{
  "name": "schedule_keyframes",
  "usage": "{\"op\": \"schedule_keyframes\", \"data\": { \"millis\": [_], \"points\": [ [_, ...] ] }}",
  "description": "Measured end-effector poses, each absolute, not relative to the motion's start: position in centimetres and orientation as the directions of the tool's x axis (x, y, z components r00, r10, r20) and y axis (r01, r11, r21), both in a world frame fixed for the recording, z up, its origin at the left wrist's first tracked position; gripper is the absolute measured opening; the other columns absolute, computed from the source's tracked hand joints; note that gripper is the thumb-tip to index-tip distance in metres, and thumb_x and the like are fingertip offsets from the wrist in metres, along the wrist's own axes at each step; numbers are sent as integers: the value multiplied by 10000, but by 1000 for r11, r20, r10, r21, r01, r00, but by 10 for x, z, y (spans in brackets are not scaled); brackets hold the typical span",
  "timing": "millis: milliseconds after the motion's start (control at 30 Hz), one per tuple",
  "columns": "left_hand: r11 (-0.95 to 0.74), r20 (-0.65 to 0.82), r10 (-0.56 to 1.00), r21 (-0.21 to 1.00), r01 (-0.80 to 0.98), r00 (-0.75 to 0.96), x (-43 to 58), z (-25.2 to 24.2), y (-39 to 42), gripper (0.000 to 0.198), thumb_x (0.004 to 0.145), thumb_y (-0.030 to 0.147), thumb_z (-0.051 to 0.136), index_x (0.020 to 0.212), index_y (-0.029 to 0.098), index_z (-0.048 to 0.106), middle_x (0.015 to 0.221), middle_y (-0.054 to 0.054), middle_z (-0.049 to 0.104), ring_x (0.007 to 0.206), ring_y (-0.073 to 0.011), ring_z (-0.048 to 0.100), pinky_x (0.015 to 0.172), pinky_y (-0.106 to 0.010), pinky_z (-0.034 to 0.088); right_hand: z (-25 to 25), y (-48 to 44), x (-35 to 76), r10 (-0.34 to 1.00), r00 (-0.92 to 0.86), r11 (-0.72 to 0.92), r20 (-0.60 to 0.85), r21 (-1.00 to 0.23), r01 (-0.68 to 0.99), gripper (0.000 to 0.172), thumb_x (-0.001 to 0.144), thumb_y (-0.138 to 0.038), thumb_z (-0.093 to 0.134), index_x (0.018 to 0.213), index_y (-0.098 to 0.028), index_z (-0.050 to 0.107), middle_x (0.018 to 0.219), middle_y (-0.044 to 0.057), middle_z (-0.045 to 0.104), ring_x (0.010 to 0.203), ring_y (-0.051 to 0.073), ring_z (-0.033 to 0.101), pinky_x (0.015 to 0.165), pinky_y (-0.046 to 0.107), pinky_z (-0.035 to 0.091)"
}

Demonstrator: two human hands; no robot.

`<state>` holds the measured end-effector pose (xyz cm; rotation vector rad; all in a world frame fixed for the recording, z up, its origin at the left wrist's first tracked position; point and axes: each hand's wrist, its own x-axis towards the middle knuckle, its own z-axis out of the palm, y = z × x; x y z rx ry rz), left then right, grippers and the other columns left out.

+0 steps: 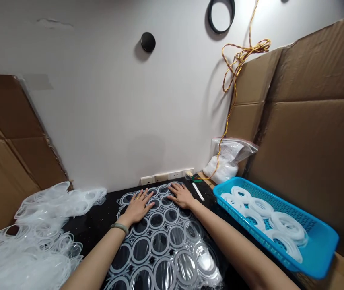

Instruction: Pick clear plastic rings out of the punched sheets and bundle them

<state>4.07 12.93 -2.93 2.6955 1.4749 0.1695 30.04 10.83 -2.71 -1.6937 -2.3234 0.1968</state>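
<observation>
A translucent silicone sheet (162,245) moulded with rows of rings lies flat on the black tabletop (93,225) in front of me. My left hand (138,206) rests palm down on the sheet's far left part, fingers spread; a green bangle sits on that wrist. My right hand (181,195) also lies flat on the sheet's far edge, fingers stretched out. Neither hand holds anything.
A blue plastic basket (316,245) with several loose white rings stands at the right. A heap of punched-out translucent sheets (36,237) lies at the left. A plastic bag of white parts (229,161) sits at the back right. Cardboard panels flank both sides; wall sockets (165,176) behind.
</observation>
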Motion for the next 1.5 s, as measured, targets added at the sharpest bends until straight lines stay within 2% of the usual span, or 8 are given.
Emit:
{"op": "schedule_keyframes", "data": {
  "millis": [167,300,400,533,667,1067,1267,1500],
  "points": [
    [-461,46,888,93,883,458,-9,-22,134,620,972,584,275,1516,289,258,1599,-63,140,1473,-272,139,1156,-495,157,-23,110,326,967,-238,252,86,-242,937,641,973,-593,245,1508,-244,301,1597,66,194,1474,253,154,1173,470,112],
    [-374,51,927,52,926,372,-22,-14,129,637,969,540,296,1515,211,282,1584,-118,167,1467,-325,129,1135,-597,106,-19,96,319,976,-185,205,114,-203,957,675,981,-577,233,1505,-158,310,1583,123,214,1470,275,162,1174,476,111],
    [-355,65,933,32,934,353,-11,-11,112,703,967,549,281,1512,105,273,1575,-177,155,1465,-359,95,1126,-629,73,-15,63,306,943,-276,311,187,-201,929,730,961,-622,254,1510,-143,293,1583,130,204,1474,275,146,1181,476,94],
    [-522,60,853,46,852,519,3,-22,62,737,954,611,303,1540,185,165,1598,-81,101,1479,-270,83,1183,-483,113,-16,0,303,845,-512,534,153,-251,807,825,892,-717,330,1530,-203,234,1595,98,155,1478,277,124,1187,470,96],
    [-683,109,730,73,727,675,-13,-36,12,713,959,579,371,1539,260,107,1592,-78,126,1460,-297,180,1164,-494,213,-22,-42,330,849,-521,521,82,-286,804,795,894,-703,355,1536,-267,182,1602,74,113,1480,278,109,1186,490,97],
    [-499,95,863,4,867,496,-80,-42,-28,710,936,590,389,1522,254,170,1559,-67,201,1437,-313,228,1137,-573,229,-24,-71,383,918,-390,394,66,-242,886,779,915,-663,365,1530,-205,222,1584,92,201,1470,292,158,1183,521,136],
    [-604,133,794,65,794,593,-72,-40,-58,699,952,528,416,1531,340,74,1580,-9,149,1449,-288,206,1153,-552,231,-2,-45,363,932,-222,278,285,-174,945,511,989,-452,389,1334,-107,543,1378,167,536,1287,274,469,1088,390,369],
    [-712,221,683,-13,702,696,-63,-39,-107,727,948,423,475,1531,378,43,1547,-14,268,1382,-281,371,1065,-479,425,12,18,336,981,-40,42,192,-8,999,257,876,-34,449,1035,-38,651,1058,240,645,1056,321,571,785,336,496]
  ]
}}
